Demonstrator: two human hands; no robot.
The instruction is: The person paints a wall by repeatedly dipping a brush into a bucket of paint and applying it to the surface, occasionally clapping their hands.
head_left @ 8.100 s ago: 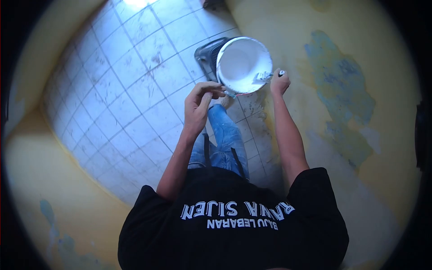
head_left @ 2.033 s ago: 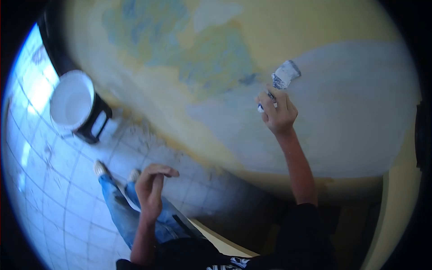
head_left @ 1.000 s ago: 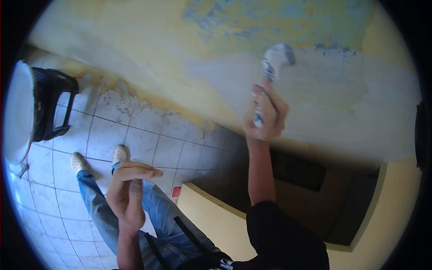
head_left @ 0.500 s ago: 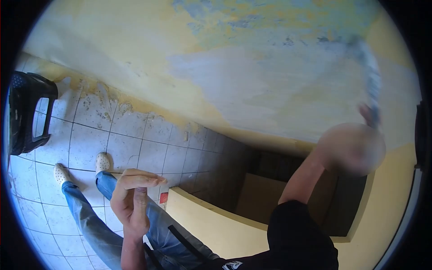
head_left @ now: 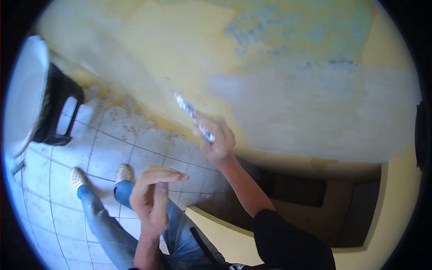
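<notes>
My right hand (head_left: pixel 217 139) grips a paint brush (head_left: pixel 188 109) and holds it against the lower part of a yellow wall (head_left: pixel 171 45), near where wall meets floor. The brush is blurred and points up and left from the fist. A pale grey painted patch (head_left: pixel 315 112) spreads across the wall to the right of the brush. Above it is a peeling blue-green area (head_left: pixel 297 31). My left hand (head_left: pixel 152 198) hangs in front of my legs with fingers loosely curled and holds nothing.
A white paint bucket (head_left: pixel 24 90) sits on a black plastic stool (head_left: pixel 60 112) at the left. The floor is pale tile (head_left: pixel 54 198), stained along the wall. A dark recess with a yellow ledge (head_left: pixel 216 229) lies below right. My jeans and white shoes (head_left: pixel 123 173) show below.
My right hand swept the brush from the far right of the wall down and left to the wall's base. The view swung left, bringing the bucket back in. My left hand stayed put.
</notes>
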